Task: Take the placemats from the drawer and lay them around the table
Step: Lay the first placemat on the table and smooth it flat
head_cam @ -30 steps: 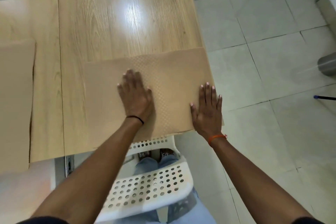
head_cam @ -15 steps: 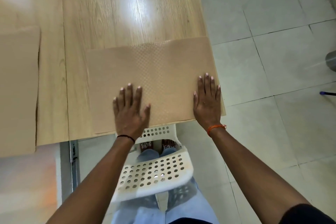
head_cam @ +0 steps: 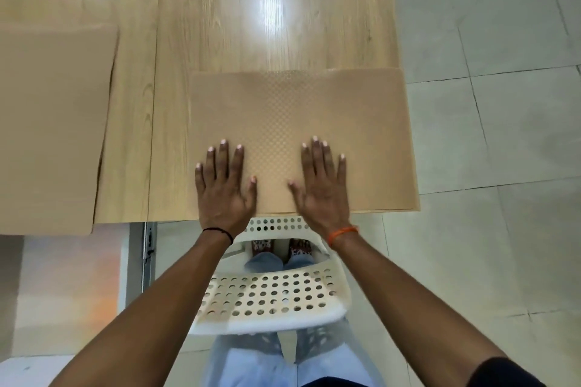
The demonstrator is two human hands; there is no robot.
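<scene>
while both palms lie flat near its close edge, a light wooden table stretches away beyond the fingertips, a bright glare of light on its surface well ahead of the hands. pale floor tiles run off to the right of the right hand. under both hands lies a tan placemat with a fine dotted texture, its near edge along the table's near edge and its right side reaching the table's right edge, slightly past it at the near corner. well to the left of the left hand, a second tan placemat lies flat on the table, cut off by the frame, its near edge hanging a little past the table's edge. below the wrists, a white perforated chair stands tucked against the table, with the person's blue trousers and patterned footwear seen through and around it. the left hand rests open on the left near corner of the placemat, fingers straight and slightly spread, holding nothing; a thin black band circles its wrist. the right hand rests open just beside it on the mat's near middle, fingers straight, thumb out toward the left hand, gripping nothing; an orange band circles its wrist.
</scene>
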